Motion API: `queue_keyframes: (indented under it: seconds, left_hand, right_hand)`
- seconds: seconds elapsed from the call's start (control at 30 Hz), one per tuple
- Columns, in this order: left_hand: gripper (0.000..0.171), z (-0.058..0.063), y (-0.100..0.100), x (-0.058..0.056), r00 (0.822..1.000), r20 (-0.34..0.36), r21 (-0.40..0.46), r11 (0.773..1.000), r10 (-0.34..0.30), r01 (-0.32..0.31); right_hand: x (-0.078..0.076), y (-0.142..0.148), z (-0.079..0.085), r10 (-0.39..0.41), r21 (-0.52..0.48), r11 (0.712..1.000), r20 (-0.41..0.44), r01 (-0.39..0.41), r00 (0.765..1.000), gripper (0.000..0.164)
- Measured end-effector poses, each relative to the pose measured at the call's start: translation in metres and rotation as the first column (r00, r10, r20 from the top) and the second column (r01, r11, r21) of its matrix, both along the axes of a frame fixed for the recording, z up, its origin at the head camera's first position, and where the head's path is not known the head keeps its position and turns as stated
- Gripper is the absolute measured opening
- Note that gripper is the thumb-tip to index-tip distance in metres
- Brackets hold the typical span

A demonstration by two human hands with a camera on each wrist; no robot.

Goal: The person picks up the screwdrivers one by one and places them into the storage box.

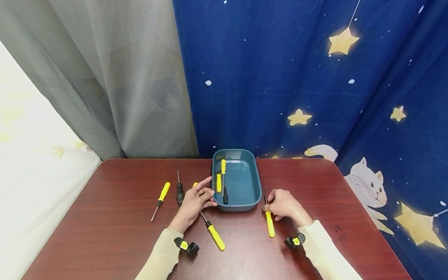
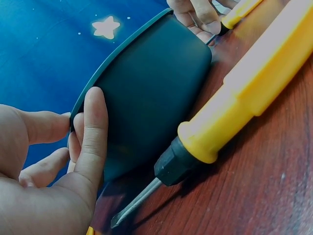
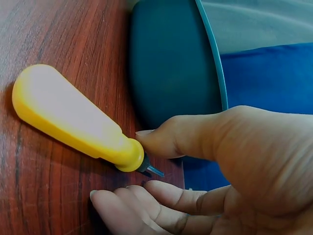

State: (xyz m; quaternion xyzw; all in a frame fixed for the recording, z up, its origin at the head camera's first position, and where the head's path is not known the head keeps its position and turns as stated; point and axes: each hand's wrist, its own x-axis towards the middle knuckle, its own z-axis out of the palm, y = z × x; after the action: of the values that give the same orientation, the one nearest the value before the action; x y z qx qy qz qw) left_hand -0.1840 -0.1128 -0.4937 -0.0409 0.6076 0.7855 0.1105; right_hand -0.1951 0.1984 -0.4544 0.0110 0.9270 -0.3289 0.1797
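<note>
On the reddish-brown tabletop, right hand held with thumb and fingers spread either side of the near-right screwdriver, yellow-handled, just beside the blue tub; thumb contact: cannot tell. Left hand pinches the tub's left rim. Inside, along the left wall: two yellow-handled screwdrivers, one black-handled screwdriver.

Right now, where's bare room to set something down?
Tabletop beyond the right hand, bordered by tray and blue curtain; also the tray's right half. Crowded: around the left hand, with screwdrivers close by.
</note>
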Motion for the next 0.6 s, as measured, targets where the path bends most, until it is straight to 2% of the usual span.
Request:
queue_keyframes:
  seconds: [0.33,0.6]
  left_hand:
    - [0.057,-0.001,0.0002,-0.0005,1.0,-0.005,-0.002,1.0,0.0,0.0]
    - [0.057,-0.0001,0.0007,0.0002,1.0,-0.006,-0.002,1.0,0.003,-0.003]
  right_hand:
    - [0.0,-0.0016,-0.0023,0.015,-0.009,1.0,-0.031,-0.016,0.999,0.018]
    - [-0.002,-0.0013,-0.0046,0.004,-0.028,1.0,-0.034,-0.005,0.999,0.018]
